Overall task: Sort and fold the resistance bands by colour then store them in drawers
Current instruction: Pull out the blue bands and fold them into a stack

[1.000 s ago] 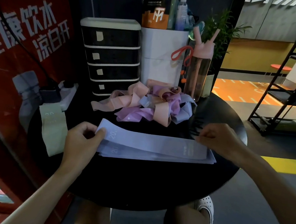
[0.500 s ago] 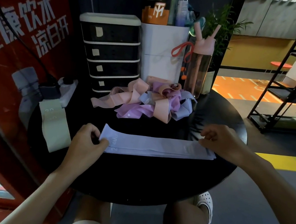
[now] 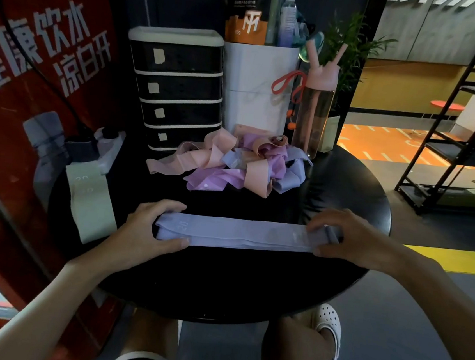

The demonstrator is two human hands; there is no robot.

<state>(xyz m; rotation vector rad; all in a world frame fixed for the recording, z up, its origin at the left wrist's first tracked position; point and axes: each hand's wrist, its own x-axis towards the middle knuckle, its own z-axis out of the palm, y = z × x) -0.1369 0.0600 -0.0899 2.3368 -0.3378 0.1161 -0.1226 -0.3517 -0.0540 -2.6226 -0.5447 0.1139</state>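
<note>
Lying flat on the round black counter [image 3: 219, 283], the lilac band [image 3: 239, 233] runs left to right, a smooth matte strip folded in layers. The left hand [image 3: 143, 228] curls its fingers [image 3: 169, 204] round one end; the right hand [image 3: 362, 240] pinches the other. Behind, a tangled pile [image 3: 232, 161] of pink, purple and blue loops sits before the drawers [image 3: 178, 85].

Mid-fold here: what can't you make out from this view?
Head view, drawer unit: contents hidden behind dark fronts; labels too small to read.
Head view, blue band: both ends covered by the left hand and right hand; layer count unclear.
Head view, tangled pile: bands overlap, so the number per colour cannot be told.
</note>
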